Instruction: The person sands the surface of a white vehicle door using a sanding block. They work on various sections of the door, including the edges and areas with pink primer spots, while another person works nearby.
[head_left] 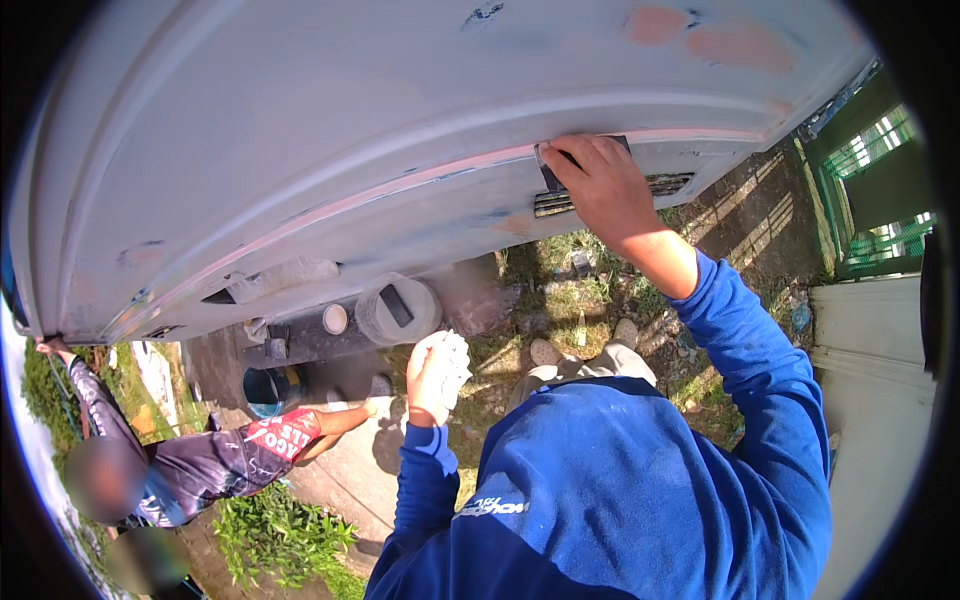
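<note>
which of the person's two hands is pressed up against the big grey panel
The right hand, pressing a dark block against the grey panel. The left hand hangs below, clear of it, clutching a white cloth.

The ground (pixel 560 300) under the raised grey panel is patchy: short grass mixed with bare dirt, littered with small scraps and pebbles. To the right the dirt (pixel 760 215) is barer and striped by fence shadows. A concrete strip (pixel 350 470) runs along the left, and on it stand a blue bucket (pixel 268 390), a grey round container with a dark slot in its lid (pixel 398 310) and a small white cap-like disc (pixel 335 319) just beside it. A leafy green plant (pixel 280 535) grows at the strip's lower edge. Two light shoes (pixel 585 345) stand on the grass, near the middle of the patch
</note>
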